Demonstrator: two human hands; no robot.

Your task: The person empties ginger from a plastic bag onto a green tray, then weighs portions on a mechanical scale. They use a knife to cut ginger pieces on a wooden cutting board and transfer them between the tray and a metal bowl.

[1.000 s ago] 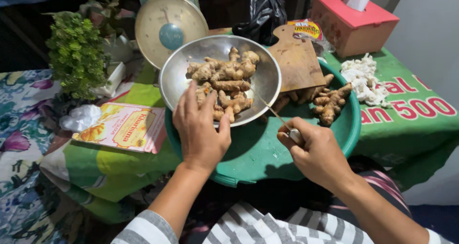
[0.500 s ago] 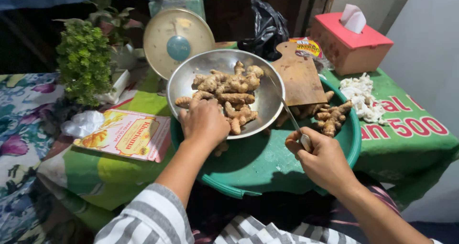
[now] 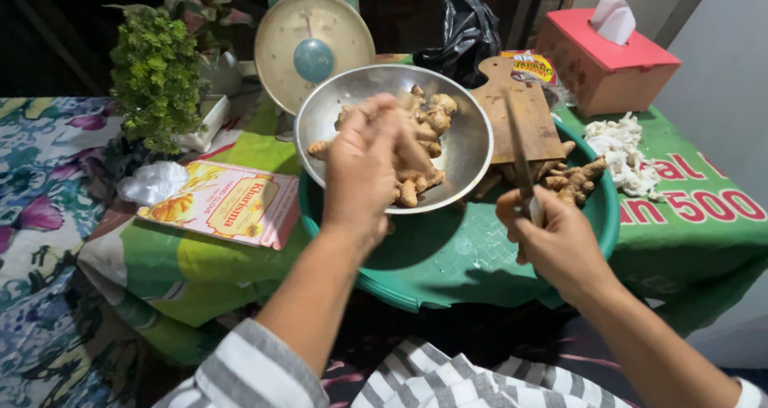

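Since the earlier frame the left hand (image 3: 362,168) had lifted out of the metal bowl (image 3: 472,148) and now hung above its near rim at the centre of the frame, fingers curled around a piece of ginger root (image 3: 410,140). The right hand (image 3: 552,244), at lower right, was closed around the handle of a knife (image 3: 518,156), its blade pointing toward the top of the frame. More ginger lay in the bowl, which sat tilted on the far rim of a green basin (image 3: 472,256); further roots (image 3: 572,180) lay in the basin at right. A wooden cutting board (image 3: 524,112) rested just behind. On the tabletop (image 3: 200,264) stood a kitchen scale (image 3: 314,48) at upper centre, a red tissue box (image 3: 608,60) at upper right and a potted plant (image 3: 156,76) at upper left.
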